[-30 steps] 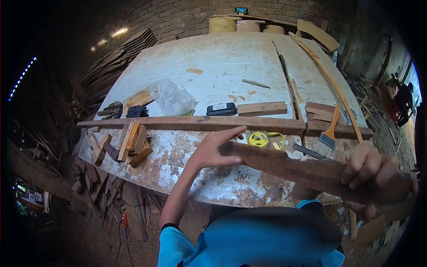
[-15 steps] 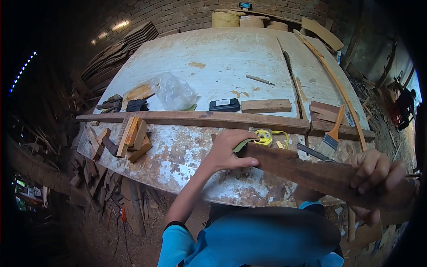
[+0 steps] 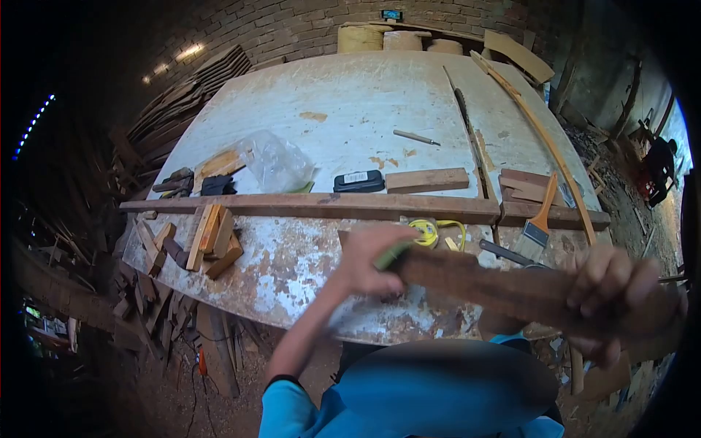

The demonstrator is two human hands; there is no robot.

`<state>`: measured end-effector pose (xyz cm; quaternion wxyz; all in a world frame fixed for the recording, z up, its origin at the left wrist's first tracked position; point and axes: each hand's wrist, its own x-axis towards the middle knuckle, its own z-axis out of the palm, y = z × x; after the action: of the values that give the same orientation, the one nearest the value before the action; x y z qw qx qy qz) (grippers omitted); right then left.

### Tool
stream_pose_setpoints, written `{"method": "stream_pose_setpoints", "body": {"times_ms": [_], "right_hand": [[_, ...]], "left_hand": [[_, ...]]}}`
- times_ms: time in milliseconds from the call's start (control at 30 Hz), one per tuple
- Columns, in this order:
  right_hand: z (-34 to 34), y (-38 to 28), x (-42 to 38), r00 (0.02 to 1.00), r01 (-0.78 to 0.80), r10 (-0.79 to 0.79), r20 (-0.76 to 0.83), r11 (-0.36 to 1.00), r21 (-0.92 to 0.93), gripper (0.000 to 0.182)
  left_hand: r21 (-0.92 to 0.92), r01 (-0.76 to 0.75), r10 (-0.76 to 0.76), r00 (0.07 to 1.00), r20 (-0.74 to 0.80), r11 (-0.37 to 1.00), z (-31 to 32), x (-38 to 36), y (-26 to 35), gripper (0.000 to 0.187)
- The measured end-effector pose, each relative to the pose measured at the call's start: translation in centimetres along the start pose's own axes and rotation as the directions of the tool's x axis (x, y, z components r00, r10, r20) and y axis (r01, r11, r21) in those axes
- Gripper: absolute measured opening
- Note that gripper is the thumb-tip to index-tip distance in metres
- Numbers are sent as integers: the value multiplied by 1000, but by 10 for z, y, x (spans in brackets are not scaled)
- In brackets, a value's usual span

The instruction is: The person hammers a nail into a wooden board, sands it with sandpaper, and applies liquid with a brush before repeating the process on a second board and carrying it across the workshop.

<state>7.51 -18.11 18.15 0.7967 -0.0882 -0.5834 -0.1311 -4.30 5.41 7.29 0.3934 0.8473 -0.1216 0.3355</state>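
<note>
A long dark wooden board (image 3: 504,285) is held slanting over the front of the workbench. My right hand (image 3: 613,288) grips its right end, fingers on top and thumb side below. At the other end is my left hand (image 3: 365,259), blurred by motion, closed around a folded green sheet of sandpaper (image 3: 394,255) pressed against the board's end. Just behind the board lies a yellow tape measure (image 3: 427,232), partly covered by the left hand.
A long wooden rail (image 3: 321,206) crosses the bench. A brush (image 3: 539,228) and a dark-handled tool (image 3: 504,253) lie right. Wood blocks (image 3: 212,237) sit left. Beyond the rail are a plastic bag (image 3: 277,160), a black case (image 3: 358,181) and a wood block (image 3: 427,179).
My left hand has slid a little left and down with the sandpaper at the board's end. The board has shifted slightly in my right hand's grip, and the view has moved a little.
</note>
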Motion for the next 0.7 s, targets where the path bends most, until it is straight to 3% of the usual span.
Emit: {"method": "stream_pose_setpoints", "body": {"times_ms": [33,167,233,300,333,467,500,567,600,700], "right_hand": [[1,1,0,999,35,-35,5,999,6,34],[5,-2,2,986,164,-164,21,986,9,37],[0,-1,6,990,127,-123,74,991,-47,40],[0,4,11,990,117,-103,94,980,-160,45],[0,6,12,991,132,-128,33,954,-271,46],[-18,-11,4,983,5,-12,183,999,38,41],[-13,-10,3,987,24,-29,159,999,37,40],[-2,-7,0,992,61,-64,112,998,33,38],[-10,-14,-1,994,82,-75,77,993,-83,38],[-6,-11,5,998,58,-54,20,956,-288,37]], "left_hand": [[38,-144,145,989,-23,989,8,12,21,76],[-12,-135,134,989,-58,991,17,6,6,75],[37,96,-93,993,-71,995,11,-21,-39,70],[-58,352,-353,936,-10,934,-11,-35,-62,68],[-88,326,-323,945,43,941,-16,-33,-65,72],[84,4,-8,999,44,996,5,-2,-8,92],[115,-77,73,997,38,990,10,4,11,94],[124,-56,54,998,22,991,11,-2,4,90],[128,-49,48,999,9,991,12,-5,-2,88],[105,251,-249,968,-26,962,-2,-39,-55,88]]}}
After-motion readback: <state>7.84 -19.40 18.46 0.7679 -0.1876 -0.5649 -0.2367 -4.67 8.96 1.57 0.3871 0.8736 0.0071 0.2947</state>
